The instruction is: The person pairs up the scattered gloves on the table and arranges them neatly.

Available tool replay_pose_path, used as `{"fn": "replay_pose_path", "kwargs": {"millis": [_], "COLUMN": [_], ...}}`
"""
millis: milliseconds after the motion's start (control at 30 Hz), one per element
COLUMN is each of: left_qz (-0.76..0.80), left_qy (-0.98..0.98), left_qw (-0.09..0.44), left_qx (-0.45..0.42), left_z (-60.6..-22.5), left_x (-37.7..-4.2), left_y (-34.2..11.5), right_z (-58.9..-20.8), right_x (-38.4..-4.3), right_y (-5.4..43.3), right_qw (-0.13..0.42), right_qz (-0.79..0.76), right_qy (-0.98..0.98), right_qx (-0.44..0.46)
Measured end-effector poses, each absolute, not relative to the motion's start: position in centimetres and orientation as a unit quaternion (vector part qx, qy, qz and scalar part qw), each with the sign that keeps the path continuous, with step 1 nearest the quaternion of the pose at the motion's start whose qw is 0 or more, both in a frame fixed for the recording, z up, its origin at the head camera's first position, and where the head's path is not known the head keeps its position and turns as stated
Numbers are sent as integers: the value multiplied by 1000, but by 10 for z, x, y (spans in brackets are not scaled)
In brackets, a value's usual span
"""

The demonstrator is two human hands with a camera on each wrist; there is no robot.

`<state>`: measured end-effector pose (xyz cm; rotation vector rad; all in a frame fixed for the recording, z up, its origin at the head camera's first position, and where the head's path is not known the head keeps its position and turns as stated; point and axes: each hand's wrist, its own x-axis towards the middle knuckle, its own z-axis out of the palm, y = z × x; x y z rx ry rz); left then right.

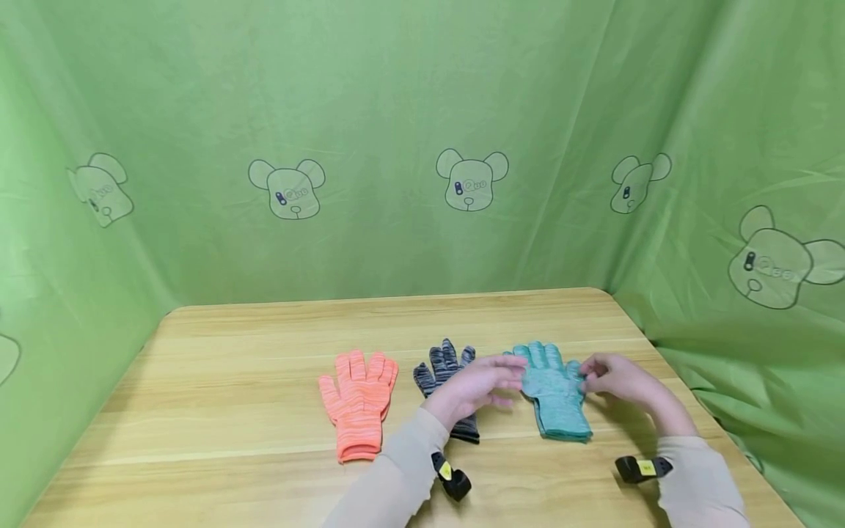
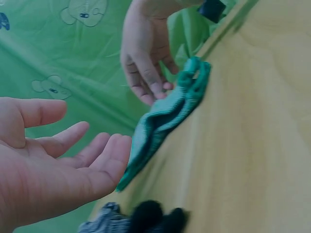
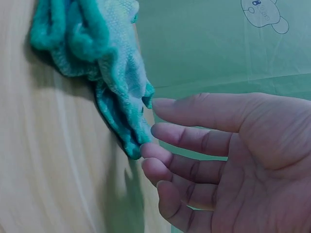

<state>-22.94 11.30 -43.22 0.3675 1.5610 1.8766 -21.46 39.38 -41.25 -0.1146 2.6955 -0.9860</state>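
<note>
A teal knit glove [image 1: 557,403], seemingly in stacked layers, lies on the table with its fingers away from me. My left hand [image 1: 477,385] hovers over a dark grey mottled glove [image 1: 445,359], partly hiding it, and its fingertips reach toward the teal glove's left side. In the left wrist view that hand [image 2: 63,160] has spread, extended fingers and holds nothing. On the other side, my right hand [image 1: 617,378] is at the teal glove's right edge. The right wrist view shows its fingers [image 3: 189,138] loosely bent, tips beside the glove; whether they touch it is unclear.
An orange knit glove [image 1: 359,411] lies flat to the left of the grey one. The wooden table [image 1: 231,381] has rounded back corners. Green fabric [image 1: 376,242] with printed bear faces hangs behind and along both sides.
</note>
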Motion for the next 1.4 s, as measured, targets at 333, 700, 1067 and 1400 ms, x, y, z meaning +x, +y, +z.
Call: {"fn": "replay_pose_path", "kwargs": {"millis": [333, 700, 1067, 1400], "left_qz": [713, 676, 649, 639], "left_qy": [604, 664, 707, 730], "left_qw": [315, 265, 216, 181], "left_qx": [167, 178, 177, 164], "left_z": [-411, -388, -380, -381], "left_x": [-235, -234, -229, -223], "left_y": [94, 80, 63, 42], "right_z": [-401, -393, -393, -390], "right_x": [-211, -212, -215, -210], "right_y": [398, 397, 393, 387], "right_qw": [100, 82, 54, 23], "right_qz": [-318, -322, -319, -318], "right_qy": [942, 943, 946, 947], "right_qx": [-30, -32, -32, -38]}}
